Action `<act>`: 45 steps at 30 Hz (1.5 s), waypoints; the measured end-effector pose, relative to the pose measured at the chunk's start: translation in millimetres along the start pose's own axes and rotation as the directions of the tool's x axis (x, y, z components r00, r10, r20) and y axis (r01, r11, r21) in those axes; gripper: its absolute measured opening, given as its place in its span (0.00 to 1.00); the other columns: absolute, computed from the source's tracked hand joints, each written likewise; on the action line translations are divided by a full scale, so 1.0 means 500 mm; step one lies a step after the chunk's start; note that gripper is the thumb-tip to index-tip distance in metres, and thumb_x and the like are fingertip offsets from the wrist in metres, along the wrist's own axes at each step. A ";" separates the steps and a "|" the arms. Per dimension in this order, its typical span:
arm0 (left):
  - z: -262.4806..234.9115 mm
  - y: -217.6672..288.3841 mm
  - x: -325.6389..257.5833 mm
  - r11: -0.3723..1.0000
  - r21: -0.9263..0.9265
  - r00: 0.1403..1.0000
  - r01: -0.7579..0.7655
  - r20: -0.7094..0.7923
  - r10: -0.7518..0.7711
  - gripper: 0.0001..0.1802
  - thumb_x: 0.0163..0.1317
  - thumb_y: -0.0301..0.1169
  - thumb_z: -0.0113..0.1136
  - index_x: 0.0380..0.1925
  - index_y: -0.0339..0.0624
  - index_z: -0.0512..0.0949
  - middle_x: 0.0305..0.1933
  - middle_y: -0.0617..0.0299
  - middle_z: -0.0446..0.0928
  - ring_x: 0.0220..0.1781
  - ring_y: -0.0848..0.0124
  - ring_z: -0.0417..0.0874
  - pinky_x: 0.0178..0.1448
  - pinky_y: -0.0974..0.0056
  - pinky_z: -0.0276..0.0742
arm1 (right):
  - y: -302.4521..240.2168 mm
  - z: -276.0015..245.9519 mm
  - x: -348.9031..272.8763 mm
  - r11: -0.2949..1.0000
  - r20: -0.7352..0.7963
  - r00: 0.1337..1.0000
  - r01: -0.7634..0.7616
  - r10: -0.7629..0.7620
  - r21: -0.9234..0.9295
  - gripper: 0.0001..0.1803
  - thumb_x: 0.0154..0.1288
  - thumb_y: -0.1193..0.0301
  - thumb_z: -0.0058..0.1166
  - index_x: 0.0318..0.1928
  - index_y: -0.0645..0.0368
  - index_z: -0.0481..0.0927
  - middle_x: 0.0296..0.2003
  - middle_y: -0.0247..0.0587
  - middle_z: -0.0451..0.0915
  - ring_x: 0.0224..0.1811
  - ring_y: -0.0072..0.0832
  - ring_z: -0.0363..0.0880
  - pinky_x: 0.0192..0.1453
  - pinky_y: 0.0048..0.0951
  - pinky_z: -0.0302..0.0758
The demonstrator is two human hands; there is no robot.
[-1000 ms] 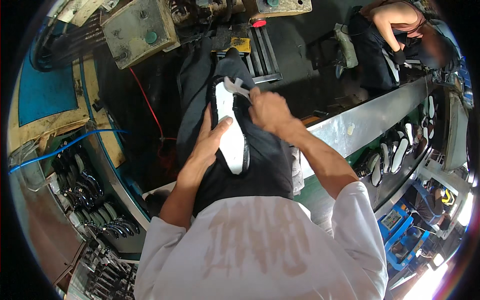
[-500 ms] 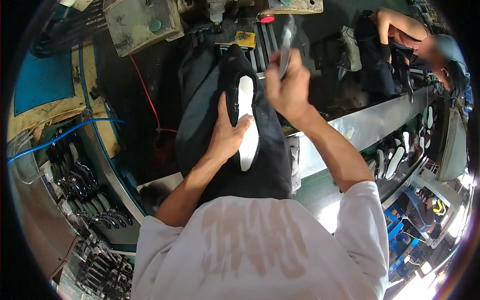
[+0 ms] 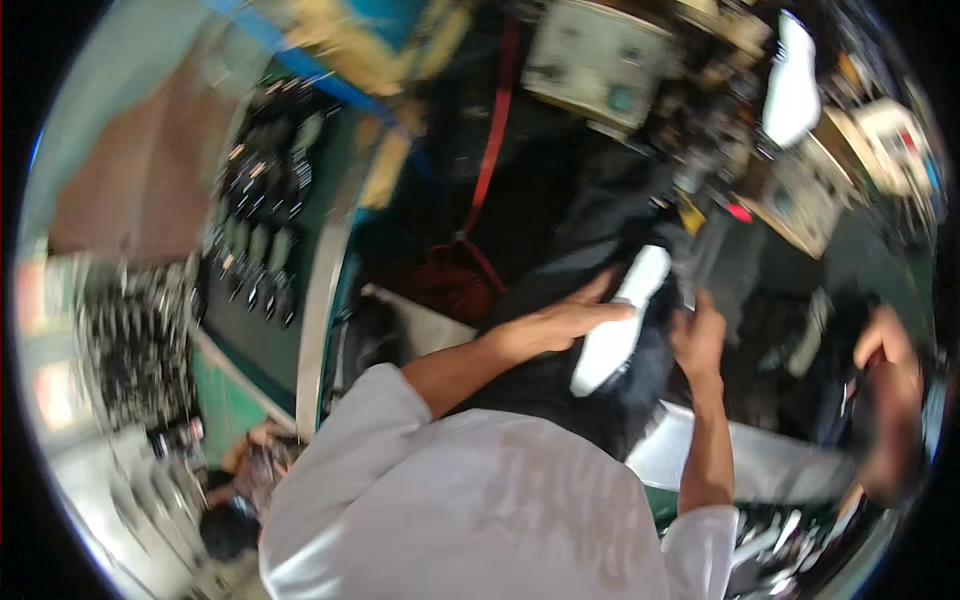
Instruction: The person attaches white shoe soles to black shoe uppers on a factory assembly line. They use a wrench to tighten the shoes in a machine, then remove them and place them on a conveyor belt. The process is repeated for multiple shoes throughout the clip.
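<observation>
A dark shoe with a white sole (image 3: 622, 325) lies bottom up and tilted across my dark-clad lap. My left hand (image 3: 565, 320) grips its side, the thumb laid over the white sole and the fingers mostly hidden beneath. Just right of the shoe, apart from it, my right hand (image 3: 699, 340) is closed, its fingers curled. A narrow silvery hand tool (image 3: 690, 296) seems to stick up from this fist, but motion blurs its shape.
Another white-soled piece (image 3: 793, 85) is at the machines, upper right. A control box (image 3: 597, 65) stands ahead, with a red hose (image 3: 490, 150) to its left. Rows of dark shoes (image 3: 262, 255) line the left conveyor. A co-worker (image 3: 890, 400) sits at right.
My view has swung left, so the scene sits further right and is smeared. My right hand has come down from above the shoe to beside it. My left hand keeps the shoe.
</observation>
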State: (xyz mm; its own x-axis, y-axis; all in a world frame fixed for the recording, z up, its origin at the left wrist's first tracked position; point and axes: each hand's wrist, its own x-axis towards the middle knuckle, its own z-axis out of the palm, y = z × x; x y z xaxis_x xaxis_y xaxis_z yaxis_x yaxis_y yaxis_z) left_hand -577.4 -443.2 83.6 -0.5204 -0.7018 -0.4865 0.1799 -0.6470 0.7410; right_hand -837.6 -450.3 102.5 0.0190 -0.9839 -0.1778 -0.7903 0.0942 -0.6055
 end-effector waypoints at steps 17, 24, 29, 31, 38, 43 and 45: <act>-0.651 -0.126 -0.961 0.724 0.359 -0.023 0.590 -0.888 0.459 0.55 0.65 0.41 0.75 0.87 0.64 0.52 0.78 0.30 0.69 0.73 0.36 0.79 0.74 0.42 0.77 | 0.129 0.127 0.011 0.975 -0.006 1.000 0.013 -0.012 0.221 0.13 0.69 0.75 0.61 0.52 0.67 0.82 0.41 0.46 0.85 0.44 0.33 0.82 0.54 0.37 0.79; -0.857 -0.499 -1.210 0.405 0.351 0.125 0.844 -0.863 0.489 0.51 0.66 0.44 0.70 0.86 0.57 0.57 0.82 0.18 0.54 0.83 0.24 0.57 0.86 0.33 0.55 | -0.018 0.148 -0.038 0.988 -0.190 0.978 -0.111 0.089 -0.104 0.25 0.65 0.61 0.65 0.57 0.64 0.82 0.50 0.67 0.87 0.57 0.63 0.85 0.61 0.58 0.80; -0.878 -0.390 -1.176 0.195 0.353 0.238 0.915 -0.862 0.447 0.36 0.61 0.34 0.62 0.72 0.43 0.72 0.68 0.21 0.69 0.68 0.23 0.70 0.75 0.37 0.66 | -0.051 0.110 -0.063 0.984 -0.166 0.981 -0.121 0.099 -0.128 0.18 0.68 0.63 0.62 0.51 0.62 0.77 0.41 0.66 0.87 0.46 0.65 0.87 0.53 0.63 0.82; -0.882 -0.270 -1.142 0.219 0.449 0.291 0.867 -0.810 0.509 0.29 0.63 0.34 0.59 0.64 0.36 0.79 0.59 0.25 0.79 0.60 0.29 0.80 0.69 0.41 0.75 | -0.046 0.116 -0.073 0.984 -0.139 0.981 -0.151 0.137 -0.095 0.19 0.68 0.63 0.63 0.52 0.60 0.75 0.40 0.65 0.88 0.45 0.66 0.87 0.52 0.63 0.82; -0.504 0.216 -0.315 0.145 0.966 0.620 0.217 -0.250 0.743 0.22 0.83 0.37 0.49 0.62 0.31 0.83 0.64 0.40 0.84 0.68 0.45 0.84 0.72 0.51 0.77 | -0.037 0.140 -0.106 0.987 -0.216 0.966 -0.152 0.140 -0.042 0.16 0.67 0.67 0.66 0.48 0.59 0.75 0.44 0.57 0.87 0.42 0.61 0.89 0.47 0.60 0.85; -0.038 0.492 0.209 0.614 0.600 0.784 -0.513 0.036 0.620 0.37 0.84 0.48 0.54 0.78 0.28 0.67 0.69 0.46 0.81 0.73 0.60 0.81 0.79 0.59 0.69 | -0.007 0.129 -0.109 0.966 -0.221 0.953 -0.162 0.206 0.202 0.17 0.67 0.68 0.65 0.52 0.61 0.79 0.42 0.61 0.87 0.44 0.63 0.87 0.50 0.60 0.83; 0.065 0.555 0.364 0.907 0.146 0.914 -0.394 -0.039 0.403 0.40 0.80 0.57 0.58 0.77 0.36 0.70 0.63 0.50 0.85 0.65 0.63 0.85 0.77 0.55 0.71 | -0.003 0.116 -0.108 0.914 -0.223 0.937 -0.175 0.269 0.367 0.17 0.68 0.66 0.64 0.52 0.63 0.82 0.41 0.62 0.88 0.44 0.65 0.87 0.50 0.59 0.82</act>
State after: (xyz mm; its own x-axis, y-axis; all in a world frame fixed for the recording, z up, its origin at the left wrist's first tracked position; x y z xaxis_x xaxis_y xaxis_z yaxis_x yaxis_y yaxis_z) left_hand -649.2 -740.6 215.8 -0.3702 -0.9144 -0.1640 0.2468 -0.2670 0.9316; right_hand -802.0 -388.4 67.9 -0.3312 -0.9305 -0.1564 -0.5008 0.3138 -0.8067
